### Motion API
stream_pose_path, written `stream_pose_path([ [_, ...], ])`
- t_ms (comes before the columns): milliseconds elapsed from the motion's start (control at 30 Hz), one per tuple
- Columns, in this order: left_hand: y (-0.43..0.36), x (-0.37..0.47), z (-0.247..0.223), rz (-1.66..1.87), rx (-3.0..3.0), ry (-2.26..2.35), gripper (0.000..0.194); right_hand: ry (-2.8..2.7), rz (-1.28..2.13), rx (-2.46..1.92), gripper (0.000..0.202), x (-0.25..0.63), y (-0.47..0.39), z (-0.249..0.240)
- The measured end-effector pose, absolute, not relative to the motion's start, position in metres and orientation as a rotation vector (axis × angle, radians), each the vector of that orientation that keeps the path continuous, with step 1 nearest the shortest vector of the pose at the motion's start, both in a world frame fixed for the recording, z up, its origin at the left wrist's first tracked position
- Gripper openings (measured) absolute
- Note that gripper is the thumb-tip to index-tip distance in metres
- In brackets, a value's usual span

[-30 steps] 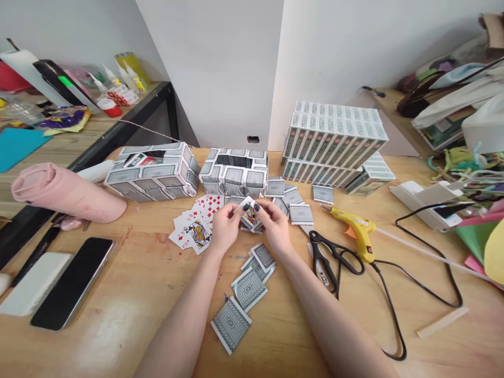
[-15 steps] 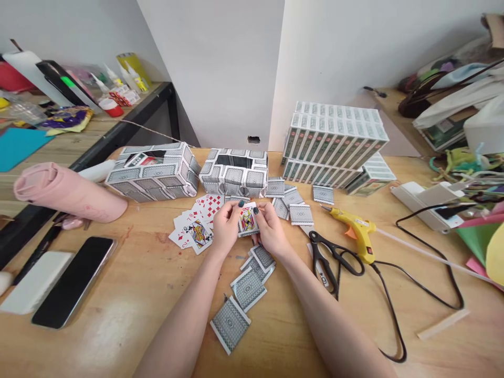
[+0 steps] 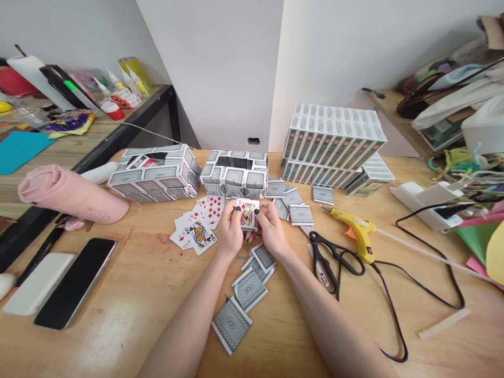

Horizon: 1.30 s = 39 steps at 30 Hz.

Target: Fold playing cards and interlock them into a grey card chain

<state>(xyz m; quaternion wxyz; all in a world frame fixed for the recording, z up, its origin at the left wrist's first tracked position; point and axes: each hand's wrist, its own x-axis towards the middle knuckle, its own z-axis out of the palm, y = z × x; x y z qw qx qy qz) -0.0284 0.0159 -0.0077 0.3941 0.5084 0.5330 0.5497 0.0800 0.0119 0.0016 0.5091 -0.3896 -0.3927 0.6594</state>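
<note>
Between my two hands is a playing card (image 3: 248, 216), a jack with its face toward me. My left hand (image 3: 230, 231) pinches its left side, thumb on the face. On the right side my right hand (image 3: 271, 228) grips it the same way. Fingers behind the card are mostly hidden. Left of my hands lies a fan of face-up cards (image 3: 200, 235). Below them, several folded cards (image 3: 249, 289) rest back up in an overlapping row. More folded cards (image 3: 301, 214) lie to the right. Behind my hands stands a box covered in card backs (image 3: 235, 173).
A second card-covered box (image 3: 155, 173) stands at the back left. Stacked card packs (image 3: 333, 139) rise at the back right. Black scissors (image 3: 334, 260) and a yellow glue gun (image 3: 360, 233) with a trailing cord lie right. A phone (image 3: 74, 283) and pink roll (image 3: 74, 194) are left.
The held jack has tilted more upright, and its upper edge now shows above my thumbs. My left thumb has moved down its left side. The view has shifted slightly.
</note>
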Motion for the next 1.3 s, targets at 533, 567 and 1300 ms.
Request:
stream_pose_path([
  [533, 0.0162, -0.0262, -0.0039, 1.435, 1.167, 1.344, 0.012, -0.924, 1.558, -0.988, 0.014, 0.0795, 0.0092, 0.0033],
  [567, 0.0160, -0.0259, -0.0034, 1.440, 1.164, 1.342, 0.012, -0.924, 1.556, -0.985, 0.014, 0.0798, 0.0092, 0.0039],
  [1300, 0.0176, -0.0279, -0.0025, 1.471, 1.072, 1.346, 0.010, -0.841, 1.671, -0.946, 0.016, 0.0798, 0.0080, 0.0065],
])
